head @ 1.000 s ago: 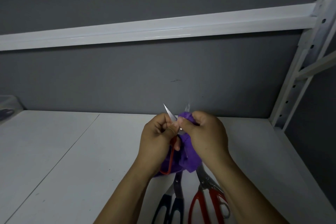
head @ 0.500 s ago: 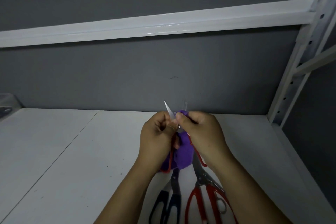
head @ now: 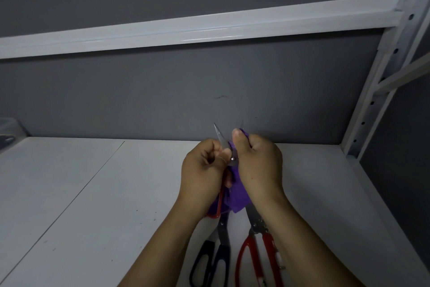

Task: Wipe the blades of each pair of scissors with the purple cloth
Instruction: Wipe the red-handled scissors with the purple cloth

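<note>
Scissors [head: 221, 141], small pair, gripped in my L hand [head: 204, 170] above bench [head: 93, 193] centre, blades apart; R hand [head: 258, 165] pinches purple cloth [head: 237, 198] round right blade. I'd wipe base-to-tip, thumb off edge.

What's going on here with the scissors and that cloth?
A person is wiping scissors. The left hand holds a small red-handled pair, blades open and pointing up; the right hand pinches the purple cloth around one blade. A black-handled pair and a larger red-handled pair lie on the white shelf beneath.
</note>
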